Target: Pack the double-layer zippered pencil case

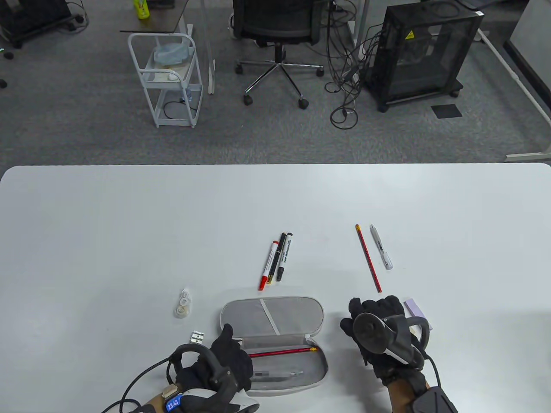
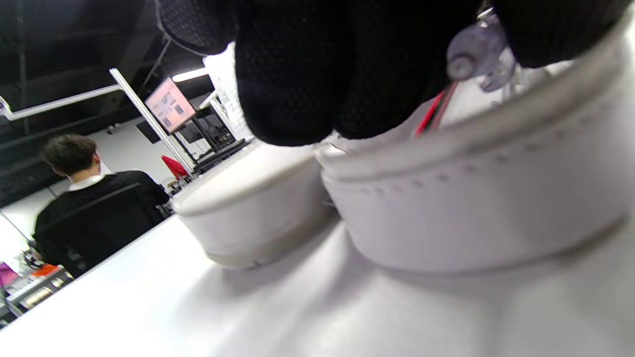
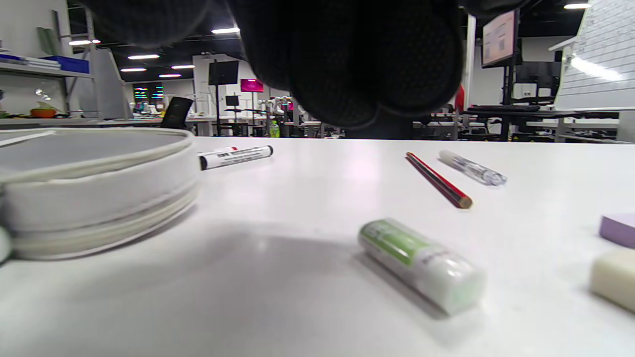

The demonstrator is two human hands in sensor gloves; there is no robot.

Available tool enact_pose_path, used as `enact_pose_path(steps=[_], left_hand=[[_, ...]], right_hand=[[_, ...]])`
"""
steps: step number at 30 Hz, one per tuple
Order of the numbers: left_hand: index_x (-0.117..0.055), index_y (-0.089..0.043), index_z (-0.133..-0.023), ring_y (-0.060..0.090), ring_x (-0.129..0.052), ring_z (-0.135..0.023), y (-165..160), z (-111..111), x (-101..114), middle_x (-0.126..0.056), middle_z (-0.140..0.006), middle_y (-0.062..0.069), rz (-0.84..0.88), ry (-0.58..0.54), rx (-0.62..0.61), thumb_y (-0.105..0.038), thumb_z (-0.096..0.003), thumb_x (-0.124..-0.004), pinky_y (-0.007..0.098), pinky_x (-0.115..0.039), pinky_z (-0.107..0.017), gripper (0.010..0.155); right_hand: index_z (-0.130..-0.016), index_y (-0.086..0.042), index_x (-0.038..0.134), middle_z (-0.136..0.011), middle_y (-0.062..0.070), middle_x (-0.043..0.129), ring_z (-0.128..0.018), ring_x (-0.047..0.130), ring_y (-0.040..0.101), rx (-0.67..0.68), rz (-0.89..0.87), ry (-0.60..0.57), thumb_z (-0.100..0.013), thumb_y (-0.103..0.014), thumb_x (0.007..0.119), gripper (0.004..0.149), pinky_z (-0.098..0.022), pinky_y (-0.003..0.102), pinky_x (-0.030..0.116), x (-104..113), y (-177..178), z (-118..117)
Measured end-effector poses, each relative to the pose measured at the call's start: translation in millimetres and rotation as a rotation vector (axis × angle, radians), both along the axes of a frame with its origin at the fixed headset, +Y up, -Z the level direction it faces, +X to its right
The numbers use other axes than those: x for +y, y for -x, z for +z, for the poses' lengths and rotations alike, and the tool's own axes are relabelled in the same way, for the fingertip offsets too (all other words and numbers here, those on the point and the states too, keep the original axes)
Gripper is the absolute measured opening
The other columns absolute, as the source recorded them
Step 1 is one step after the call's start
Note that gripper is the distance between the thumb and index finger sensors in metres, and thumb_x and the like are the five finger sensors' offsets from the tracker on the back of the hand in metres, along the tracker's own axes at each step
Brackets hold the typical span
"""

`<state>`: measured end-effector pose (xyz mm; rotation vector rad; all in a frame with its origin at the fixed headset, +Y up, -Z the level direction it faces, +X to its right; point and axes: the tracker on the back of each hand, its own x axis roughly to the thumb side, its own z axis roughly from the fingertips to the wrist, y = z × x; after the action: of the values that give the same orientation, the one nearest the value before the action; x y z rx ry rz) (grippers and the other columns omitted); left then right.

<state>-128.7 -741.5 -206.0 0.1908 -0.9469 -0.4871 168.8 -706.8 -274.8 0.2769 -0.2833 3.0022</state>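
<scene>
The grey pencil case (image 1: 301, 380) lies open near the front edge, its lid (image 1: 271, 316) folded back flat. A red pencil (image 1: 282, 352) and a clear pen (image 1: 275, 374) lie in its tray. My left hand (image 1: 230, 350) holds the case's left end, with its fingers (image 2: 297, 74) over the rim (image 2: 471, 208). My right hand (image 1: 379, 331) hovers empty to the right of the case, fingers (image 3: 347, 59) loosely curled above a green-and-white glue stick (image 3: 421, 263). Markers (image 1: 275, 262), a second red pencil (image 1: 368, 258) and a clear pen (image 1: 381, 253) lie further back.
A correction tape (image 1: 184, 302) and a metal sharpener (image 1: 197, 337) lie left of the case. A purple sticky pad (image 1: 414, 307) and a white eraser (image 3: 612, 277) lie right of my right hand. The table's front edge is close below both hands.
</scene>
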Motion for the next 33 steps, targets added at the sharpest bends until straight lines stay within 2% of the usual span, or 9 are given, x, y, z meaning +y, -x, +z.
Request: enact_pose_path(steps=[8,13,19,25,28,30,33], left_hand=[[-0.084,-0.028,-0.077,0.024,-0.100,-0.064,-5.0,4.0,0.5,-0.099,-0.069,-0.005,0.052,0.014,-0.031,-0.060,-0.0419,-0.067,0.053,-0.067,-0.067,0.051],[-0.085,-0.028,-0.077,0.024,-0.100,-0.064,0.0,3.2,13.2,-0.099,-0.069,-0.005,0.155,0.018,-0.019,-0.060,-0.0422,-0.067,0.053,-0.067,-0.067,0.050],[-0.086,-0.029,-0.075,0.024,-0.101,-0.064,4.0,2.9,18.9,-0.100,-0.068,-0.006,0.165,0.000,-0.007,-0.061,-0.0420,-0.067,0.053,-0.068,-0.067,0.050],[-0.086,-0.029,-0.076,0.024,-0.101,-0.064,9.7,-1.8,24.1,-0.100,-0.068,-0.006,0.206,0.014,0.015,-0.061,-0.0422,-0.066,0.053,-0.067,-0.067,0.051],[-0.086,-0.028,-0.075,0.024,-0.101,-0.064,10.1,-2.6,24.4,-0.100,-0.068,-0.006,0.209,0.020,0.019,-0.061,-0.0422,-0.066,0.053,-0.067,-0.067,0.051],[-0.086,-0.029,-0.075,0.024,-0.101,-0.064,10.3,-2.8,25.1,-0.100,-0.068,-0.006,0.211,0.018,0.023,-0.061,-0.0421,-0.066,0.053,-0.067,-0.067,0.051],[-0.086,-0.028,-0.076,0.024,-0.101,-0.064,12.9,-4.9,26.7,-0.100,-0.068,-0.006,0.221,0.014,0.045,-0.061,-0.0421,-0.066,0.053,-0.067,-0.067,0.052]], right_hand=[[-0.090,-0.014,0.079,-0.077,0.008,0.093,-0.068,0.089,0.032,-0.137,-0.047,-0.038,-0.041,-0.055,0.073,0.064,-0.066,0.056,0.054,0.9,-20.3,-5.5],[-0.091,-0.014,0.078,-0.079,0.009,0.092,-0.070,0.087,0.034,-0.254,-0.095,-0.061,-0.043,-0.053,0.073,0.062,-0.066,0.057,0.053,4.7,-39.5,-10.2],[-0.093,-0.013,0.075,-0.082,0.010,0.090,-0.072,0.085,0.035,-0.413,-0.082,-0.036,-0.045,-0.048,0.074,0.060,-0.067,0.057,0.051,3.8,-61.0,-18.8],[-0.094,-0.015,0.075,-0.084,0.009,0.089,-0.075,0.085,0.034,-0.538,0.187,0.071,-0.043,-0.052,0.075,0.063,-0.068,0.058,0.050,3.0,-70.6,-48.8],[-0.094,-0.015,0.075,-0.085,0.009,0.088,-0.076,0.084,0.035,-0.587,0.158,0.123,-0.042,-0.053,0.075,0.065,-0.069,0.058,0.049,3.4,-74.8,-71.9],[-0.094,-0.014,0.075,-0.085,0.010,0.088,-0.076,0.083,0.035,-0.605,0.168,0.121,-0.041,-0.054,0.075,0.066,-0.069,0.058,0.047,2.1,-72.3,-86.6],[-0.092,-0.017,0.078,-0.083,0.007,0.091,-0.074,0.086,0.032,-0.583,0.325,0.071,-0.039,-0.056,0.075,0.065,-0.069,0.057,0.050,-5.7,-59.8,-111.4]])
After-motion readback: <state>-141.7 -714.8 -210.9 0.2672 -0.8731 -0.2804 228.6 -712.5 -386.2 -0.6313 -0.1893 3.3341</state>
